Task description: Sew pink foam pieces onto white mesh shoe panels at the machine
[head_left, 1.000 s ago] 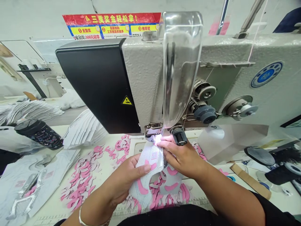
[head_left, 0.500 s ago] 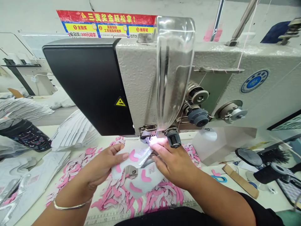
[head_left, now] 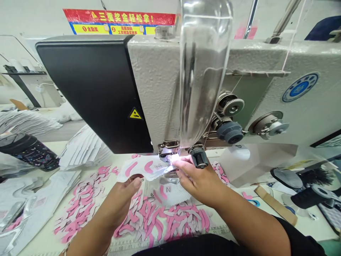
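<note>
At the sewing machine [head_left: 160, 89], the white mesh piece [head_left: 141, 168] has swung left of the presser foot [head_left: 167, 151] in half a second, its near edge pinched by the left hand [head_left: 124, 195] and pressed flat by the right hand [head_left: 198, 179], apparently pivoting the seam.

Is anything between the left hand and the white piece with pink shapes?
Nothing visible: the left hand holds the white piece by its near edge; the right hand presses it under the sewing machine.

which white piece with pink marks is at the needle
The upper one, held by the left hand, its end at the needle; the other lies flat nearer the person.
</note>
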Available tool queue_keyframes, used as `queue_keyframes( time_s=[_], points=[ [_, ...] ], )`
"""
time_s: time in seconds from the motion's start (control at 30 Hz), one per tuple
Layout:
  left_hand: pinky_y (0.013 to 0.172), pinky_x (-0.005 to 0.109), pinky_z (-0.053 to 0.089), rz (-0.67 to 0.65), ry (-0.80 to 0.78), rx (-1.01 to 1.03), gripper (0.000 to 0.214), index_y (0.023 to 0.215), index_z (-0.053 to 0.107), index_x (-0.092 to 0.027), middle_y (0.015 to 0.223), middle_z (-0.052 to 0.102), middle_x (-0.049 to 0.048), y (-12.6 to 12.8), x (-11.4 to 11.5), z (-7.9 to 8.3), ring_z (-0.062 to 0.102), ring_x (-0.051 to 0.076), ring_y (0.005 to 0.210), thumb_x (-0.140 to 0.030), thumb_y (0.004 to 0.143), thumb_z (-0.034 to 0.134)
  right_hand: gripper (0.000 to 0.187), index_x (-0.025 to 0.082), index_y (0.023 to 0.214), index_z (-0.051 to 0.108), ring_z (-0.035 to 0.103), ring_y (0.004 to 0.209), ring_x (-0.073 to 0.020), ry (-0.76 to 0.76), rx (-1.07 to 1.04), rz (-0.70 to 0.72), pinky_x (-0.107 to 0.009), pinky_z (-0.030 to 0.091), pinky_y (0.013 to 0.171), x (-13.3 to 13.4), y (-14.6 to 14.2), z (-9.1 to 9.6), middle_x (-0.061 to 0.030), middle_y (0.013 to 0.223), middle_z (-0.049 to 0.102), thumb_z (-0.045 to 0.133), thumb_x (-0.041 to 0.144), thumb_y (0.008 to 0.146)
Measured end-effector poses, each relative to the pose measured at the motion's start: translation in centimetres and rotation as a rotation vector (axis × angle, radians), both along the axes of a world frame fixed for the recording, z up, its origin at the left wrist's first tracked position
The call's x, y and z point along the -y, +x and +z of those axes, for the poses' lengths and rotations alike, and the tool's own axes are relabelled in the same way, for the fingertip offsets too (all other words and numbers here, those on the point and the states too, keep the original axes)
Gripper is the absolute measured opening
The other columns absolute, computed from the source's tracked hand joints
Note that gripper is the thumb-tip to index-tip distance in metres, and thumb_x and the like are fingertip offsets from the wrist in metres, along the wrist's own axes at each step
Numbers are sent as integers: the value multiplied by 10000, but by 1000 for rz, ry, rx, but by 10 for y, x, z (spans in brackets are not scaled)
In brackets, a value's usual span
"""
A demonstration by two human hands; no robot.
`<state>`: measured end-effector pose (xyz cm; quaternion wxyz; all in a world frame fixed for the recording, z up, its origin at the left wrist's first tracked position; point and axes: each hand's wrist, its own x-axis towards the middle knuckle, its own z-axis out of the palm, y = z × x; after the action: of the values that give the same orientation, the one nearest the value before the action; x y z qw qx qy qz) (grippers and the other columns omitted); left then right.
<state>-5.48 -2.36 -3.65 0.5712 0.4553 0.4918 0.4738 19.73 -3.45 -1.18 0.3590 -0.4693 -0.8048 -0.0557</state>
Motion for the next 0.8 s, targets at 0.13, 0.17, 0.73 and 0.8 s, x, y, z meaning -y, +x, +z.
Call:
queue_keyframes(
  time_s=[0.13,0.17,0.73,0.8],
  points=[
    [787,324,480,34,9,-81,322,706,632,-217,771,664,43,22,6,10,592,244,852,-496,689,791,254,280,1118,696,583,838,-224,-5,66,46,-415,497,832,-2,3,5,-45,854,609,545,259,915],
    [763,308,477,24,6,-49,319,689,623,-213,754,658,37,28,5,12,591,232,838,-484,695,790,245,280,1110,698,581,830,-222,-5,72,53,-415,497,831,-2,3,6,-43,850,608,548,272,917],
    [678,213,490,-145,11,313,124,773,698,-165,711,684,2,47,-26,24,607,114,676,-272,799,754,357,173,1232,623,572,937,-266,4,-36,-29,-483,516,885,8,-15,-28,-130,1042,572,534,338,928],
    [646,213,485,-153,2,335,143,775,686,-157,683,668,0,48,-27,25,596,108,641,-275,789,766,353,165,1233,614,567,948,-267,36,-57,-17,-476,517,879,8,-15,-32,-130,1045,569,527,329,933]
  ],
)
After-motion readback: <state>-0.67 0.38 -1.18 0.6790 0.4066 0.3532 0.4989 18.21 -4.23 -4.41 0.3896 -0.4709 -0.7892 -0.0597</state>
